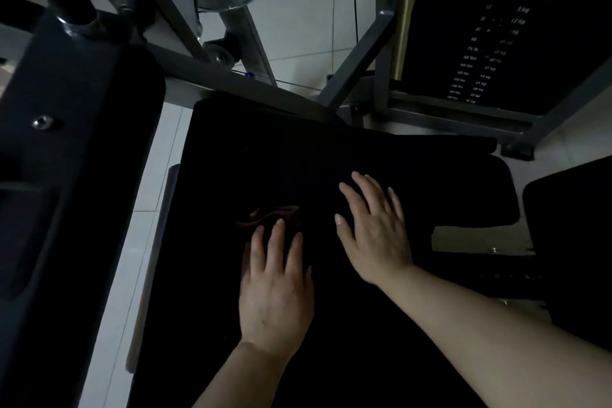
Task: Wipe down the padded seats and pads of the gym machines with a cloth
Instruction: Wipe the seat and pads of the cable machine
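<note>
Hands first: left hand (276, 288) lies flat, fingers straight, on the near part of the black seat pad (231, 156), nothing gripped. Right hand (376, 225) is spread wide and flat a bit farther and to the right. Cloth (270, 217)? Only a dim reddish crumple just past the left fingertips, hard to tell. I'd grab it and wipe in overlapping passes toward the far edge. Weight stack (490, 53) sits far right.

The padded seat (265, 149) is a broad black pad, flat and dim, filling the middle of the view; a dark cloth (275, 217) with faint reddish folds lies crumpled on it, just beyond the left hand's fingertips; a second black pad (463, 189) juts out to the right.
</note>
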A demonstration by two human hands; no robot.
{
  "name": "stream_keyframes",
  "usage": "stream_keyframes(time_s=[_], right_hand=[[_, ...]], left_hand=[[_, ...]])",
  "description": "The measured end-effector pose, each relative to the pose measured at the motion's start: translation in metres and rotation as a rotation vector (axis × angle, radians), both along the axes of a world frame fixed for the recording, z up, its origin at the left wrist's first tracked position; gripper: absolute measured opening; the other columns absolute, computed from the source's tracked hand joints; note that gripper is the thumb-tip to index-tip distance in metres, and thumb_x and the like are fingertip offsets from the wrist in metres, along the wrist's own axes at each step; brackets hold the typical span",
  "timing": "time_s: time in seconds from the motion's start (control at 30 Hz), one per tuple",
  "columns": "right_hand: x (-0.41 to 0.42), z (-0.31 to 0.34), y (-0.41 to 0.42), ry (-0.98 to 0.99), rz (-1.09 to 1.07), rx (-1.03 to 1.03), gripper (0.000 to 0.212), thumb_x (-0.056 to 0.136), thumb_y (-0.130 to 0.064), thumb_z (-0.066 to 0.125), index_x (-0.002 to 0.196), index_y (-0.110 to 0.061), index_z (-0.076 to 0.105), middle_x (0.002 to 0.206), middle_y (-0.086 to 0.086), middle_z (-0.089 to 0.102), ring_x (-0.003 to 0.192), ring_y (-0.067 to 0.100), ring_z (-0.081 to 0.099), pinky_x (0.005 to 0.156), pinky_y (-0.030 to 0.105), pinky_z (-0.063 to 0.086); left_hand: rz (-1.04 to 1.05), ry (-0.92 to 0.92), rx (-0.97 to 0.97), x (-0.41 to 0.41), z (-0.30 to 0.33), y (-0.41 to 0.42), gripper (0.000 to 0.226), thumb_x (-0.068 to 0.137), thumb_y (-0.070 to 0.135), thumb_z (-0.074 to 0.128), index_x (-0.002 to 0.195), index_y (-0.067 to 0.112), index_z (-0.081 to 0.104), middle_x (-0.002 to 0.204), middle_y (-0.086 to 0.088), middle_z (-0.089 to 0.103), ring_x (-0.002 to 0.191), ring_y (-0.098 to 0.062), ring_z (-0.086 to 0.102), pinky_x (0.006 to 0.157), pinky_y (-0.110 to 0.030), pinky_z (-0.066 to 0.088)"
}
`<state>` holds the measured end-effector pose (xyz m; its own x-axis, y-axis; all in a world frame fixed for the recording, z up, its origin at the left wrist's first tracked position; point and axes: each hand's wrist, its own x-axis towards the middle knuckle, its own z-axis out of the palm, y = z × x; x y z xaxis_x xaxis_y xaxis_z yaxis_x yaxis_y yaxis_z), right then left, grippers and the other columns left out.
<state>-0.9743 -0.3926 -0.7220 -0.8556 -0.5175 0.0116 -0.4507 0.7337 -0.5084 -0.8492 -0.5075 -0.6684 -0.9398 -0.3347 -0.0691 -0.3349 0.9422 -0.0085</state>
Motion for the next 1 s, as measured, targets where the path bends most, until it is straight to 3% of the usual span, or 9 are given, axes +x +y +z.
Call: stream_keyframes(time_s=[0.07, 0.17, 0.23, 0.3, 0.4, 0.57, 0.7, 0.87, 1.0], right_hand=[[0.000, -0.002, -0.001, 0.007, -0.029, -0.027, 0.050, 0.094, -0.042, 0.032, 0.137, -0.021, 0.048, 0.150, 0.001, 0.037, 0.139, 0.019, 0.032, 0.114, 0.047, 0.024], [0.000, -0.004, -0.001, 0.014, -0.025, -0.039, 0.049, 0.093, -0.042, 0.033, 0.136, -0.022, 0.049, 0.150, 0.001, 0.037, 0.139, 0.019, 0.032, 0.113, 0.048, 0.026], [-0.002, -0.004, -0.001, 0.006, -0.017, -0.035, 0.051, 0.094, -0.043, 0.031, 0.138, -0.023, 0.046, 0.152, 0.000, 0.033, 0.141, 0.018, 0.028, 0.114, 0.046, 0.022], [-0.002, -0.005, -0.001, -0.008, -0.016, -0.005, 0.054, 0.094, -0.045, 0.030, 0.142, -0.022, 0.040, 0.155, 0.001, 0.028, 0.143, 0.018, 0.024, 0.115, 0.044, 0.016], [-0.003, -0.006, -0.006, -0.021, -0.047, 0.072, 0.061, 0.094, -0.047, 0.026, 0.148, -0.019, 0.032, 0.157, 0.001, 0.025, 0.144, 0.019, 0.024, 0.114, 0.043, 0.013], [-0.007, -0.001, -0.022, -0.073, -0.202, 0.104, 0.062, 0.094, -0.047, 0.023, 0.147, -0.016, 0.033, 0.156, 0.002, 0.026, 0.143, 0.019, 0.025, 0.114, 0.044, 0.011], [-0.007, -0.003, -0.022, -0.044, -0.204, 0.084, 0.058, 0.094, -0.042, 0.025, 0.144, -0.016, 0.039, 0.155, 0.002, 0.030, 0.142, 0.018, 0.028, 0.114, 0.044, 0.014], [-0.008, -0.004, -0.022, -0.017, -0.201, 0.112, 0.058, 0.092, -0.039, 0.028, 0.144, -0.015, 0.041, 0.155, 0.002, 0.030, 0.141, 0.018, 0.029, 0.113, 0.044, 0.017], [-0.009, -0.004, -0.023, -0.015, -0.227, 0.138, 0.058, 0.092, -0.040, 0.029, 0.143, -0.015, 0.041, 0.154, 0.002, 0.031, 0.141, 0.018, 0.028, 0.113, 0.044, 0.017]], left_hand=[[0.014, 0.100, 0.013, -0.030, 0.001, -0.020, 0.035, 0.089, 0.026, 0.043, 0.111, 0.008, 0.064, 0.126, -0.018, 0.055, 0.119, -0.041, 0.047, 0.088, -0.053, 0.051], [0.142, 0.133, 0.046, -0.095, 0.008, -0.045, 0.038, 0.094, 0.021, 0.048, 0.130, 0.012, 0.052, 0.145, -0.015, 0.038, 0.129, -0.037, 0.037, 0.099, -0.051, 0.044], [0.249, 0.079, 0.106, -0.130, 0.013, -0.054, 0.047, 0.097, 0.030, 0.046, 0.142, 0.018, 0.040, 0.158, -0.008, 0.014, 0.139, -0.032, 0.021, 0.108, -0.048, 0.032], [0.220, 0.027, 0.087, -0.134, 0.015, -0.053, 0.058, 0.095, 0.045, 0.045, 0.145, 0.019, 0.034, 0.160, -0.004, 0.005, 0.144, -0.028, 0.012, 0.111, -0.044, 0.026], [0.117, -0.081, -0.003, -0.081, 0.016, -0.030, 0.071, 0.088, 0.058, 0.045, 0.145, 0.017, 0.035, 0.158, -0.005, 0.017, 0.144, -0.029, 0.017, 0.108, -0.042, 0.034], [-0.080, -0.270, -0.019, 0.000, 0.017, 0.003, 0.058, 0.093, 0.046, 0.030, 0.135, 0.012, 0.052, 0.148, -0.012, 0.039, 0.135, -0.037, 0.035, 0.103, -0.048, 0.043], [-0.185, -0.258, -0.113, -0.065, 0.015, -0.027, 0.057, 0.092, 0.038, 0.029, 0.136, 0.010, 0.051, 0.148, -0.010, 0.040, 0.134, -0.038, 0.038, 0.103, -0.049, 0.041], [-0.117, -0.254, -0.067, -0.174, 0.008, -0.048, 0.054, 0.099, 0.044, 0.026, 0.149, 0.024, 0.026, 0.159, 0.004, 0.017, 0.146, -0.027, 0.009, 0.117, -0.047, 0.011], [-0.078, -0.132, -0.049, -0.210, -0.002, -0.051, 0.049, 0.098, 0.044, 0.033, 0.139, 0.020, 0.046, 0.144, 0.002, 0.045, 0.142, -0.025, 0.025, 0.117, -0.045, 0.012]])
